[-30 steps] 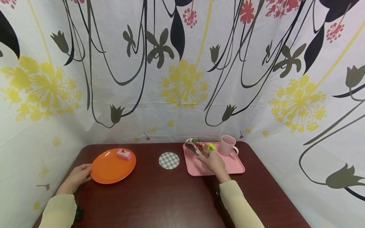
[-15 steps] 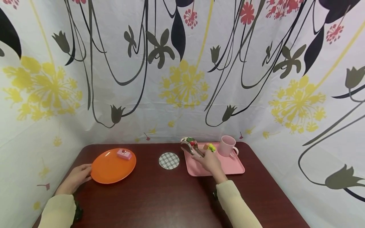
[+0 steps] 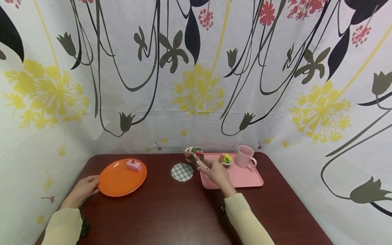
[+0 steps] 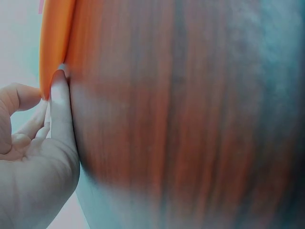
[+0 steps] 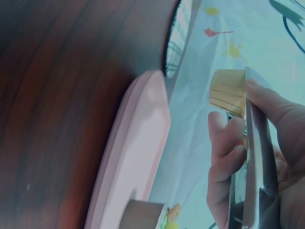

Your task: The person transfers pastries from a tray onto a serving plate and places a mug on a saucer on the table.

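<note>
Orange shows first at the lower left: a plate [image 3: 120, 182] on the table, its rim pinched between thumb and fingers of the left hand [image 3: 84, 190], probably to steady it. A pink slice [image 3: 134, 165] lies on the plate's upper right. Just below the middle of the frame, the right hand [image 3: 218, 174] has its fingers curled round metal tongs [image 3: 192, 158], squeezing a cupcake [image 3: 197, 150] by its sides, perhaps to spare the topping. The cupcake hangs in the air near the coaster [image 3: 182, 172]. Right of centre, the tray [image 3: 245, 178] bears an upright mug [image 3: 244, 157] and a yellow-topped cake [image 3: 226, 159]; its raised rim likely keeps both from sliding. Below spreads the dark, wood-grained table [image 3: 159, 211]; flower-printed cloth [image 3: 107, 61] hangs behind and at both sides.
</note>
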Demonstrator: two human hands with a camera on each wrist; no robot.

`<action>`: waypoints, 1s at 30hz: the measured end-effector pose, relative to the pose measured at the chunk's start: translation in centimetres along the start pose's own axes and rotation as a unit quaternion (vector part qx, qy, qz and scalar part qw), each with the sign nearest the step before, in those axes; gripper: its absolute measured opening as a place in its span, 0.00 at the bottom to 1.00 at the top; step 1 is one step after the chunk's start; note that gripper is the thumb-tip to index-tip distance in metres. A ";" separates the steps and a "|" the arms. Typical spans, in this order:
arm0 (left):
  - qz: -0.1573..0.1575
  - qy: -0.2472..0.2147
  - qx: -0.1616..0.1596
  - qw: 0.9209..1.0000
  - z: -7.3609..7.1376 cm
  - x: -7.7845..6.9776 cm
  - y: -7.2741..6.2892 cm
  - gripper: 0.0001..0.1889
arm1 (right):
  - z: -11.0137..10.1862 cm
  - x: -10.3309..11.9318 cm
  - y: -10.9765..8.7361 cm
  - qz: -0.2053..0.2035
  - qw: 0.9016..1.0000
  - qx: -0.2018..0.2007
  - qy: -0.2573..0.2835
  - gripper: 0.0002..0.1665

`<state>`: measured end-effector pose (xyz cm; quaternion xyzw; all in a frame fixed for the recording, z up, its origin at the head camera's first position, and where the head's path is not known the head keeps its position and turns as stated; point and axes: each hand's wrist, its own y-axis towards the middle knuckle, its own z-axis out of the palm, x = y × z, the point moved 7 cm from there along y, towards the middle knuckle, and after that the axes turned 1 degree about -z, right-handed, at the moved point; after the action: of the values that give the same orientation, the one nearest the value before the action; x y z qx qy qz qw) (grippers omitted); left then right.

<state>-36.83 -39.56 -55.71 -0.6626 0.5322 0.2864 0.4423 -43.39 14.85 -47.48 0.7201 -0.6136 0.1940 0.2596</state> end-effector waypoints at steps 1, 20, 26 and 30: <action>-0.001 0.001 -0.001 1.000 0.0 -0.1 0.0 0.40 | 0.1 0.2 0.1 0.000 1.000 0.002 0.004 0.31; -0.014 -0.010 -0.003 1.000 0.0 0.9 0.6 0.40 | 2.0 5.3 -0.3 -0.046 0.999 0.012 0.024 0.33; -0.017 -0.019 -0.010 1.000 0.5 0.9 0.4 0.40 | 3.2 7.0 -0.6 -0.060 0.997 0.024 0.029 0.35; -0.017 -0.018 -0.016 1.000 0.5 0.7 0.2 0.40 | 3.9 8.3 -0.6 -0.066 0.997 0.034 0.037 0.35</action>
<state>-36.78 -39.45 -56.58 -0.6733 0.5083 0.2989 0.4461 -41.53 6.03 -45.71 0.7597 -0.5480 0.2232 0.2697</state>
